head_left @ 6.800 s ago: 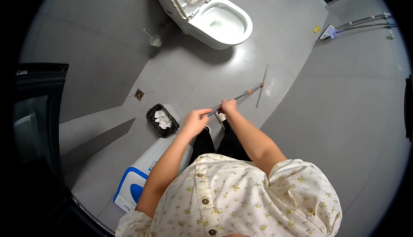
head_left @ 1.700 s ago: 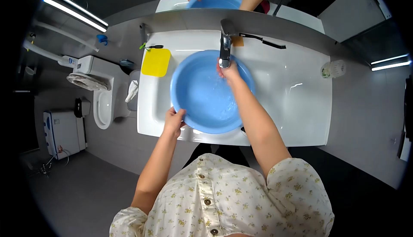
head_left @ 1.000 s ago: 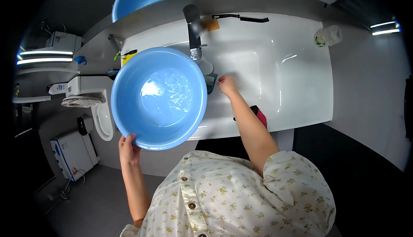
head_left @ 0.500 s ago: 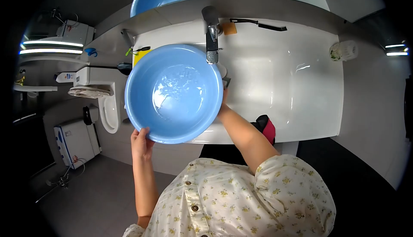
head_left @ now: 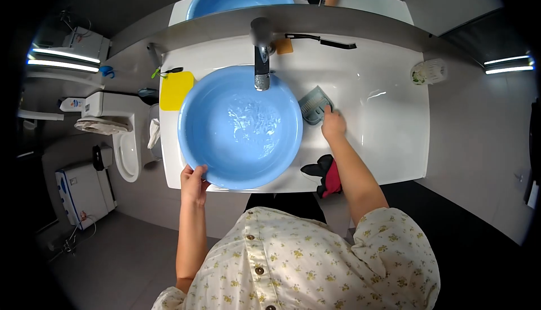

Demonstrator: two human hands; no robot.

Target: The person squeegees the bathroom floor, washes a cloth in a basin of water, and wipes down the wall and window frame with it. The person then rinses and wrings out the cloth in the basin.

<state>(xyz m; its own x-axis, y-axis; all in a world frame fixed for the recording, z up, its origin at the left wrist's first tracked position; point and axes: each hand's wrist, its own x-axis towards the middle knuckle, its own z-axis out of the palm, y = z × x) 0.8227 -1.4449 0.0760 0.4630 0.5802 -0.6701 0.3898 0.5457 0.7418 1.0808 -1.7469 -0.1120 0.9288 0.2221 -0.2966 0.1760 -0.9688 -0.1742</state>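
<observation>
A light-blue basin (head_left: 194, 141) with rippling clear water in it stands on the white sink counter, its back rim under the faucet (head_left: 261, 68). My left hand (head_left: 194, 184) grips the basin's front-left rim, thumb on top and fingers beneath. To the right of the basin, my right hand (head_left: 333, 124) has its fingers on the edge of a grey-green ridged plastic piece (head_left: 316, 105), flat and roughly square, shaped like a small dustpan. Its left corner comes close to the basin's rim.
A yellow square sheet (head_left: 177, 91) lies left of the basin. Behind are an orange pad (head_left: 284, 46) and a black-handled brush (head_left: 320, 41). A red-and-black cloth item (head_left: 329, 177) rests at the front edge; a clear cup (head_left: 430, 72) stands far right.
The basin has shifted right relative to the faucet, uncovering the yellow sheet. My right hand has left the basin's right side and moved onto the grey-green piece, now in full view.
</observation>
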